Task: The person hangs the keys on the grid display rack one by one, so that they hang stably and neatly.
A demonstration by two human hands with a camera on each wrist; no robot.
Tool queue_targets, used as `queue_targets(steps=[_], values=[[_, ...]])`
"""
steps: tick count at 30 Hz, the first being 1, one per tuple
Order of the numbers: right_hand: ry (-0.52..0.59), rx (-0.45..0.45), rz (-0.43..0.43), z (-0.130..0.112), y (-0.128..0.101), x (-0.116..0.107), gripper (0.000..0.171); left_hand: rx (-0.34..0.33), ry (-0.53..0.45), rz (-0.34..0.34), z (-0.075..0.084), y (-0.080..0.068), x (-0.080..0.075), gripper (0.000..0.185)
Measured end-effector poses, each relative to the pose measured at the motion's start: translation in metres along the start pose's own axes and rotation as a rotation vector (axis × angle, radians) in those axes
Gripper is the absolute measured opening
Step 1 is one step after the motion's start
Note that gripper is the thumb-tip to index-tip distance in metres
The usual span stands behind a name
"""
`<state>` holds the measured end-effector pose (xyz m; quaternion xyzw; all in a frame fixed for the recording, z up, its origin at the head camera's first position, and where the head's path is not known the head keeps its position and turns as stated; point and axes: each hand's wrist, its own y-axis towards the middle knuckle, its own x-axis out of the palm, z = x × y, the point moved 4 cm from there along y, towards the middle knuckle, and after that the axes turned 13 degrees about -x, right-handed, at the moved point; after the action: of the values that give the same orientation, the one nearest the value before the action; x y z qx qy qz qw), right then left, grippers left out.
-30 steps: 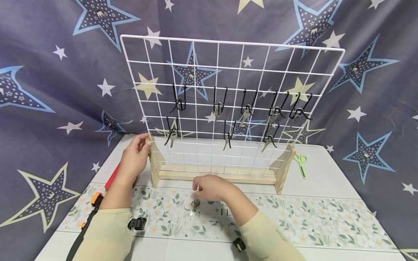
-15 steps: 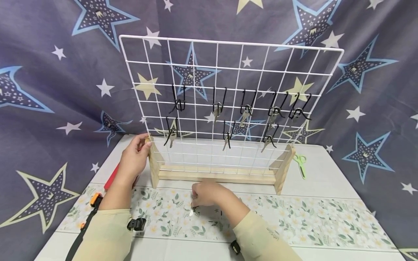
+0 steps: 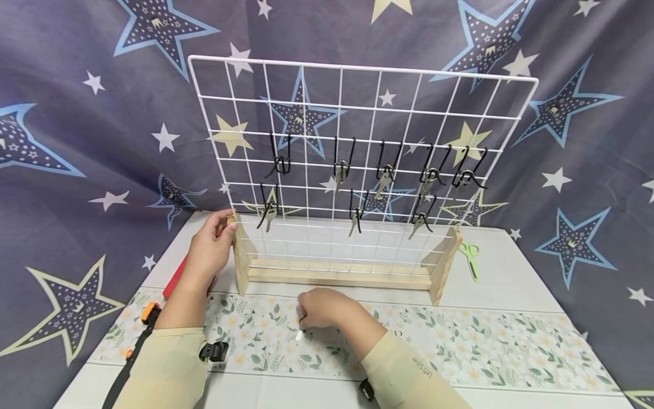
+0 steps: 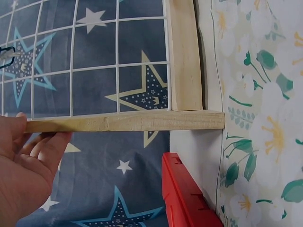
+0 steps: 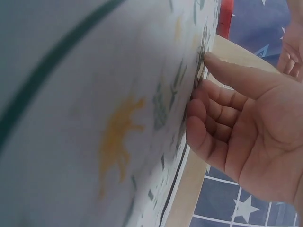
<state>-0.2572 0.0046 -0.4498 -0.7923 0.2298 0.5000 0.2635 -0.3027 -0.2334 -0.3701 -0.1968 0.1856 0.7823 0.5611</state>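
1. A star-printed blue cloth [image 3: 92,142] hangs behind the table [image 3: 511,284].
2. Green scissors [image 3: 471,255] lie on the table, right of the rack.
3. A red object [image 4: 187,198] lies at the table's left edge.
4. A floral runner [image 3: 485,346] crosses the table's front.
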Motion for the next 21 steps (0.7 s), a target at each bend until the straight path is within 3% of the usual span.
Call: queue_targets(steps=[7, 10, 16, 21], values=[[-0.005, -0.013, -0.036, -0.001, -0.001, 0.001, 0.020, 0.010, 0.005, 0.019, 0.000, 0.000, 0.000, 0.042], [-0.004, -0.015, -0.017, -0.001, -0.002, 0.000, 0.014, 0.008, 0.004, 0.016, 0.000, 0.000, 0.000, 0.042], [0.009, -0.026, 0.011, 0.000, -0.006, -0.003, 0.023, 0.005, 0.004, 0.010, 0.000, 0.000, 0.001, 0.042], [-0.014, -0.083, 0.040, 0.002, -0.006, -0.012, 0.020, 0.007, 0.005, 0.014, 0.000, 0.000, 0.001, 0.042]])
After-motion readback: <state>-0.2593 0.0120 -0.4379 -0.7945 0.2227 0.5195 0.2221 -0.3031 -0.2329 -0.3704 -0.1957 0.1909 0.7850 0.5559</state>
